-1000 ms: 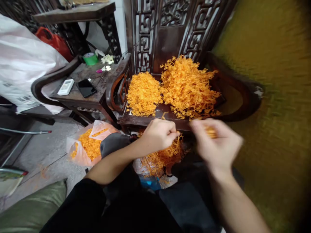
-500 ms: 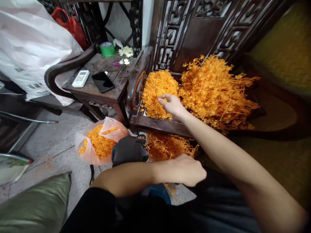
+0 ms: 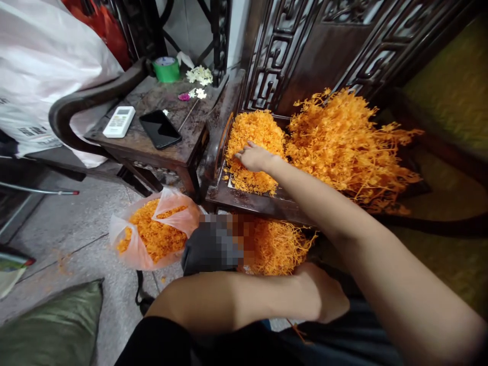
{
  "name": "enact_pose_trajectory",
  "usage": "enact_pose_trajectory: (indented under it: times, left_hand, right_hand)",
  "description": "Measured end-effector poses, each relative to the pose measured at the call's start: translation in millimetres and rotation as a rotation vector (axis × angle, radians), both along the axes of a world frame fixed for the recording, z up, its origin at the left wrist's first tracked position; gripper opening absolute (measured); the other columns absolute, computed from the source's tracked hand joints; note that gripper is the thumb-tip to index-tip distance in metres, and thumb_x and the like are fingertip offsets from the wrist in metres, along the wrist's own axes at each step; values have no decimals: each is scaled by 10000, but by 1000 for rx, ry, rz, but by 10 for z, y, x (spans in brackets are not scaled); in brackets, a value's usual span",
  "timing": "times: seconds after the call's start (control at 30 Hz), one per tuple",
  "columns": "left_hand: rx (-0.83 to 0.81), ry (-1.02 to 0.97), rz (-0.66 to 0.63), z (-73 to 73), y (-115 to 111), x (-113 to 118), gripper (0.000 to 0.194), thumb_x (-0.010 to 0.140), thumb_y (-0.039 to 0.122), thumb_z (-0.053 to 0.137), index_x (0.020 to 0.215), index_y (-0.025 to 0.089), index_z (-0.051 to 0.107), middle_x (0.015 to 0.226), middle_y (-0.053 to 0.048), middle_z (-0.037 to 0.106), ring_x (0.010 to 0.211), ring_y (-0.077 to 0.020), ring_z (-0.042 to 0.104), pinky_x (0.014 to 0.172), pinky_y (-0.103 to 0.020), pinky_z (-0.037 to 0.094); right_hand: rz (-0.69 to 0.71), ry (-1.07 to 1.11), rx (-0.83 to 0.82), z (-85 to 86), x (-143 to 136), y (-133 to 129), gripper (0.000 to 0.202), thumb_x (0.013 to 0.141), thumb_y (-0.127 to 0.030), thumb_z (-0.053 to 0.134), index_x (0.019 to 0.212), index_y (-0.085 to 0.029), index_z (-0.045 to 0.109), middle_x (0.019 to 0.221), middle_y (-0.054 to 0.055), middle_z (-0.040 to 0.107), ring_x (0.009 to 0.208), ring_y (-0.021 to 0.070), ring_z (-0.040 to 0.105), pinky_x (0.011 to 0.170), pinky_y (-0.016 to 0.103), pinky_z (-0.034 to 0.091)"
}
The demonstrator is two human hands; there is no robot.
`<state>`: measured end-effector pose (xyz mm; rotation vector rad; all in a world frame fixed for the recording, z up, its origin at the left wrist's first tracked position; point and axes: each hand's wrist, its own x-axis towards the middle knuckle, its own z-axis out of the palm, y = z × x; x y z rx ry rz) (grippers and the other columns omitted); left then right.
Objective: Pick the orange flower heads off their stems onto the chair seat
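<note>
My right hand [image 3: 254, 156] reaches onto the pile of small orange dried flower heads [image 3: 263, 127] on the dark wooden seat, its fingers spread over the left part of the pile. A large bunch of orange dried flowers with stems [image 3: 343, 147] lies to the right of that pile. Low in front of my body, my left hand [image 3: 330, 295] is bent downward at the wrist; its back shows and its fingers are hidden. Just beyond it, below the seat edge, is a heap of thin orange stems [image 3: 280, 246].
A pinkish plastic bag [image 3: 139, 251] of orange flower bits stands on the floor. The side table [image 3: 152, 160] holds a white remote [image 3: 119, 122], a black phone [image 3: 160, 129], green tape [image 3: 166, 71] and small blossoms [image 3: 200, 75]. An olive cushion [image 3: 57, 325] lies lower left.
My right hand has moved slightly left over the flower-head pile, and its fingers have spread. My left hand has shifted down and right in view. The view itself has shifted a little.
</note>
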<state>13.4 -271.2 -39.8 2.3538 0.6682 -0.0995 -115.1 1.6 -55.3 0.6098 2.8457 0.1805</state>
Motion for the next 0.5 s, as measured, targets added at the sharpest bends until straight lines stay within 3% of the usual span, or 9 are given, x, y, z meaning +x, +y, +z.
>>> enact_pose_trajectory:
  times: [0.13,0.2,0.27,0.4,0.5]
  left_hand:
    - [-4,72,8,-11,-24,38,250,876,73,564,894,78,813,870,-227,782,843,-359,784,556,-453,626]
    - [30,68,24,-13,-32,48,232,868,68,587,859,90,818,819,-218,774,779,-348,777,535,-455,615]
    - [93,30,33,-6,-21,51,230,867,61,602,824,123,819,800,-181,770,736,-312,766,542,-429,606]
    - [330,-115,142,-17,62,79,246,898,71,587,879,138,822,867,-167,744,773,-276,755,546,-357,563]
    - [452,-93,233,-164,156,126,239,923,74,562,968,64,796,972,-219,705,876,-284,748,613,-344,556]
  right_hand:
    - [66,148,-90,170,189,125,542,898,-317,668,1363,-47,601,1372,220,647,1292,357,587,1195,574,290]
    - [69,306,-113,378,406,108,477,929,-323,638,1355,-110,617,1455,181,607,1356,344,550,1199,591,285]
    - [21,444,-82,627,743,48,387,973,-309,580,1328,-165,641,1406,135,650,1324,312,575,1201,588,278]
    - [-261,664,177,971,1721,-67,336,1006,-301,535,1253,-131,689,1236,172,707,1201,265,609,1114,461,378]
    - [-654,770,496,879,2516,-123,405,978,-245,556,1334,-76,649,1370,252,603,1313,302,503,1089,445,365]
